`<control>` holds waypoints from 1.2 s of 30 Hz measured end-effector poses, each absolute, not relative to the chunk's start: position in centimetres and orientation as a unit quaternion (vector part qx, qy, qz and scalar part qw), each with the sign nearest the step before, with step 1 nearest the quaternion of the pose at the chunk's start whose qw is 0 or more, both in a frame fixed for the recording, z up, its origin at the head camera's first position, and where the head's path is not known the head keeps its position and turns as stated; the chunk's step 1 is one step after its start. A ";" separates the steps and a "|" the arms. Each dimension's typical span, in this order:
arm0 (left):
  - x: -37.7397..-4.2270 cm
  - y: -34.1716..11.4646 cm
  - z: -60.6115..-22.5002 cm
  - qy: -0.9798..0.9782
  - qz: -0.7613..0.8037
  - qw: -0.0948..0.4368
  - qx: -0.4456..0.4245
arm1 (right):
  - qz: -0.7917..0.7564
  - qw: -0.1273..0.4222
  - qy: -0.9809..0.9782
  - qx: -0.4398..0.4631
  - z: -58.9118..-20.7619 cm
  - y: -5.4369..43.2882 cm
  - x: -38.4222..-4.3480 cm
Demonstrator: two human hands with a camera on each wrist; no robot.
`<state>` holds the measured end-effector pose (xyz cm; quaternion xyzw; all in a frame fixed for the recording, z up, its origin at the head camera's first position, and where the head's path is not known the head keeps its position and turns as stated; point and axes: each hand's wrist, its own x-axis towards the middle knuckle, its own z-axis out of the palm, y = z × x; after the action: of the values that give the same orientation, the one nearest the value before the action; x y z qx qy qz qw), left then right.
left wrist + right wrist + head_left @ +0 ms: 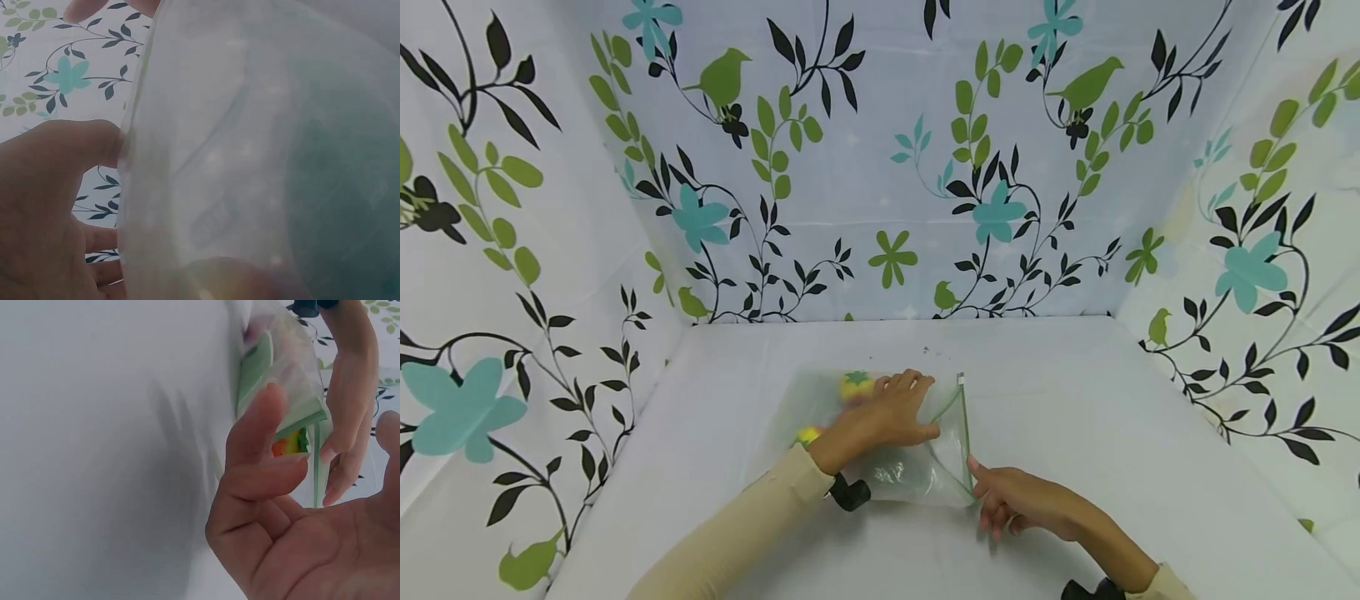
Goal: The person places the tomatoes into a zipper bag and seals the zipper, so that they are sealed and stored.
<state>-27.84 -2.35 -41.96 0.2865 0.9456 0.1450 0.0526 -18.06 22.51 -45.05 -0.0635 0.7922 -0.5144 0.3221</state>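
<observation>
A clear plastic zip bag [895,479] with a green-edged mouth lies on the white table, its mouth facing right and gaping. Through the film show yellow toy-like pieces [856,385] with green tops; an orange and yellow one [289,444] shows inside the mouth. My left hand [898,412] reaches over the bag and holds its upper film near the mouth, thumb [103,140] against the film. At the near corner of the mouth is my right hand [1026,496], its fingers [256,434] loosely bent beside the green strip and its thumb apart from them.
The white table [700,467] extends around the bag. Patterned cloth [887,167] with leaves, birds and flowers stands behind it and at both sides. Dark straps [850,493] sit on both wrists.
</observation>
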 end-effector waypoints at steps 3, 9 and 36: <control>-28.1 -2.1 -42.1 0.947 0.127 0.061 0.290 | -0.516 0.318 0.793 -0.059 -45.6 22.8 -17.4; -29.3 -1.8 -41.7 0.948 0.117 0.071 0.287 | -0.508 0.326 0.795 -0.065 -47.0 23.2 -15.9; -37.7 -2.8 -42.1 0.946 0.109 0.189 0.240 | -0.712 0.327 0.621 -0.005 -48.4 17.0 -12.3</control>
<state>-37.74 -2.80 -42.05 0.2401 0.9458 0.1092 0.1892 -12.26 16.96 -48.42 -0.0051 0.6213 -0.7121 0.3270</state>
